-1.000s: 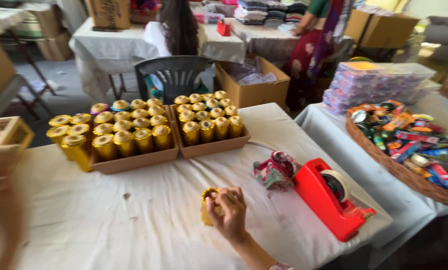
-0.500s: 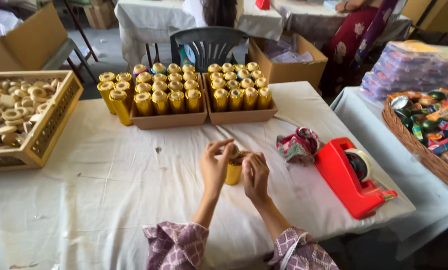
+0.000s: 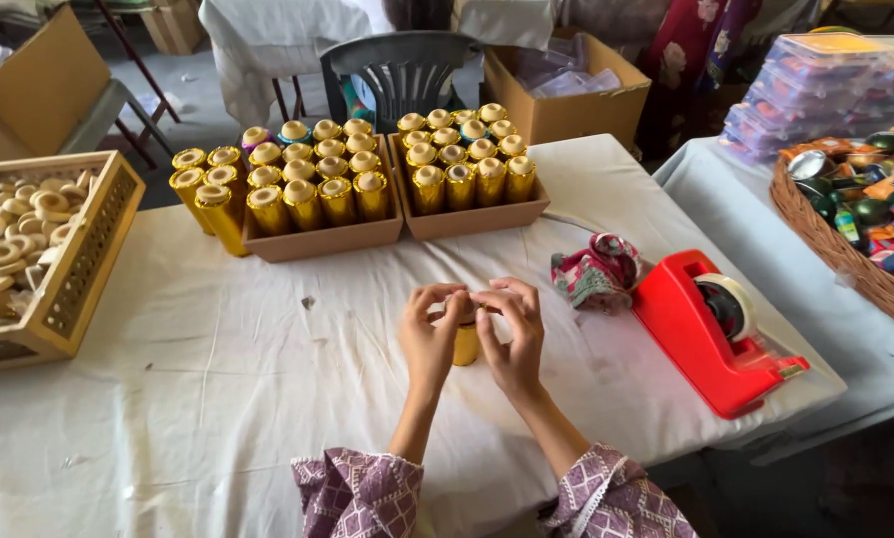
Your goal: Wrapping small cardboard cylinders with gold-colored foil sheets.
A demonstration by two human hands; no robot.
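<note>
Desk (image 3: 218, 399) under white cloth; two cardboard trays (image 3: 322, 239) of gold tubes beyond the fingers, red tape dispenser (image 3: 711, 334) to their right. Left hand (image 3: 429, 339) and right hand (image 3: 512, 339) pinch the top of one upright gold tube (image 3: 466, 344), fingers narrow, closed on it. Risk: the foil could tear or the tube tip if the pinch twists unevenly.

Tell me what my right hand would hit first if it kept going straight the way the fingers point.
The right hand points up-left, fingers on the gold tube; beyond that it would probably meet the left hand, though depth is unclear.
</note>
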